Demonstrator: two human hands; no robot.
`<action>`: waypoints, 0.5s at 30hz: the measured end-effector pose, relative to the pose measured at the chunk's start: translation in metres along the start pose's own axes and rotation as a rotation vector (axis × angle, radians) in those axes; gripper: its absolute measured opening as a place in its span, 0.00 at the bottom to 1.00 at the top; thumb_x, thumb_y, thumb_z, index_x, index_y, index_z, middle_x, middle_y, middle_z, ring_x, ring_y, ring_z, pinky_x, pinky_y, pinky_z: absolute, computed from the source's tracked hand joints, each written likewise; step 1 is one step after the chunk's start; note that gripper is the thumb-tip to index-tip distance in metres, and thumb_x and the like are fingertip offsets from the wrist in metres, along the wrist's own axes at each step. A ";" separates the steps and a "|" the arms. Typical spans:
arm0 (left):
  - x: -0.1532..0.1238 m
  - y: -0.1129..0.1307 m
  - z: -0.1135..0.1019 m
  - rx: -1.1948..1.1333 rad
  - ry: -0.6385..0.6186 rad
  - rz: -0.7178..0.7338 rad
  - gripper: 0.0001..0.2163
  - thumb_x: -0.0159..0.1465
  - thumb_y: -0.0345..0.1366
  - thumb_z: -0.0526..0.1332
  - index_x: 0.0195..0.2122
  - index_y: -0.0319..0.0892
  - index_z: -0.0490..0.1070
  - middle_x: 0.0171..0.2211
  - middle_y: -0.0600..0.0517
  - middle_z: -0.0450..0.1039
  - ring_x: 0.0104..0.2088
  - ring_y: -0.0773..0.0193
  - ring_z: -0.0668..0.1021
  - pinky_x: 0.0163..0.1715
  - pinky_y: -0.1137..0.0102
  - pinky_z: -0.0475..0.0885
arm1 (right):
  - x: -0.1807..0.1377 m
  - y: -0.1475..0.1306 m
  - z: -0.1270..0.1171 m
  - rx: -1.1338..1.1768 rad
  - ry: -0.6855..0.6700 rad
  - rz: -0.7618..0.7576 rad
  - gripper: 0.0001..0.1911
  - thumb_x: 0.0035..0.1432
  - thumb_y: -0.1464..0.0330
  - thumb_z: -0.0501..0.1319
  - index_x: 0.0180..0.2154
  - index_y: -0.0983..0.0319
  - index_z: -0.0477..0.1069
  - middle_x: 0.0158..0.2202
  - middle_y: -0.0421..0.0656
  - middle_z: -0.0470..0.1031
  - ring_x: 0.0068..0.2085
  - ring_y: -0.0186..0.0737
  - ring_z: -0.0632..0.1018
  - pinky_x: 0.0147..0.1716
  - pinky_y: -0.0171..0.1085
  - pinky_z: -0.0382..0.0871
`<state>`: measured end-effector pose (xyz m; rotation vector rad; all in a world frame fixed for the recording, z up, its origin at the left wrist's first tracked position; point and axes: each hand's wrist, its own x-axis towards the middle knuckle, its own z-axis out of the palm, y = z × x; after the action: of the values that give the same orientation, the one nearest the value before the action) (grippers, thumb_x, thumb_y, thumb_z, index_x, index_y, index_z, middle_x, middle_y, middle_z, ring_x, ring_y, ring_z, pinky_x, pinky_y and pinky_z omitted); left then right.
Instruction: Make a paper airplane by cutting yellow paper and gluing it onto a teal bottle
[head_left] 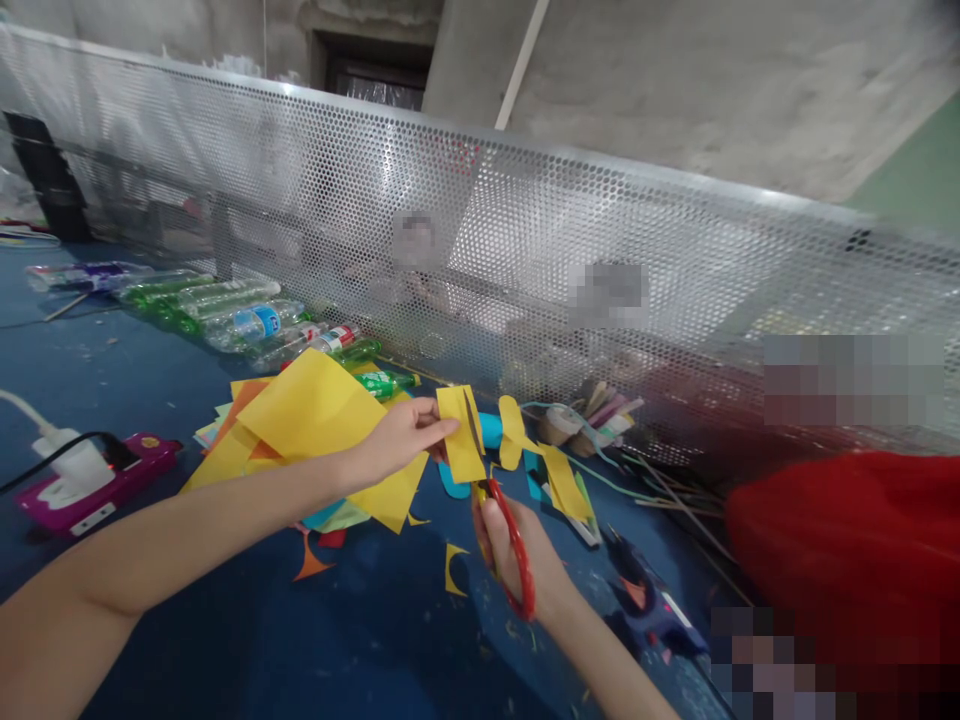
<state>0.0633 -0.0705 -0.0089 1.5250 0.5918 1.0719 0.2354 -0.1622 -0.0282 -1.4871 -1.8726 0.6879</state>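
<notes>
My left hand [409, 432] pinches the left edge of a small yellow paper piece [457, 425], held up over the blue table. In my right hand [517, 550] is a pair of scissors [517, 560] with red handles, its dark blade lying across the right part of that paper. Left of my hands spreads a pile of coloured paper sheets [311, 405], mostly yellow with some orange and pale green. Just beyond the paper piece are a rounded yellow cutout [511, 430] and some blue paper. A curved yellow scrap [454, 570] lies below.
Plastic bottles [255, 322] line the back by a perforated metal screen [315, 200]. A magenta power strip [97, 490] with plugs sits at left. At right are a blue glue gun [656, 600], some sticks, and a person in a red garment [847, 550].
</notes>
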 end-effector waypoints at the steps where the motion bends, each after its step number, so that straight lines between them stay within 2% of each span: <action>1: 0.000 0.000 0.000 -0.005 -0.003 0.001 0.11 0.60 0.42 0.61 0.31 0.37 0.70 0.26 0.51 0.73 0.24 0.68 0.74 0.27 0.70 0.70 | 0.000 0.000 0.001 0.001 0.007 0.002 0.28 0.61 0.46 0.41 0.20 0.59 0.57 0.14 0.37 0.60 0.17 0.32 0.62 0.16 0.32 0.55; 10: -0.001 0.001 -0.001 -0.090 -0.062 -0.023 0.15 0.61 0.47 0.60 0.34 0.38 0.71 0.29 0.49 0.75 0.28 0.65 0.76 0.32 0.68 0.72 | 0.002 0.010 0.006 0.018 0.068 -0.001 0.27 0.57 0.43 0.45 0.21 0.58 0.54 0.16 0.35 0.56 0.17 0.31 0.58 0.15 0.31 0.51; 15: -0.001 0.008 -0.001 -0.068 0.014 -0.055 0.17 0.60 0.49 0.59 0.27 0.38 0.70 0.24 0.51 0.73 0.26 0.67 0.75 0.31 0.70 0.72 | 0.001 0.008 0.005 0.067 -0.016 -0.008 0.27 0.59 0.44 0.43 0.24 0.59 0.57 0.18 0.38 0.62 0.19 0.34 0.66 0.19 0.33 0.61</action>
<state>0.0605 -0.0729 -0.0015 1.4349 0.5983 1.0514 0.2367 -0.1590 -0.0370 -1.4351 -1.8482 0.7544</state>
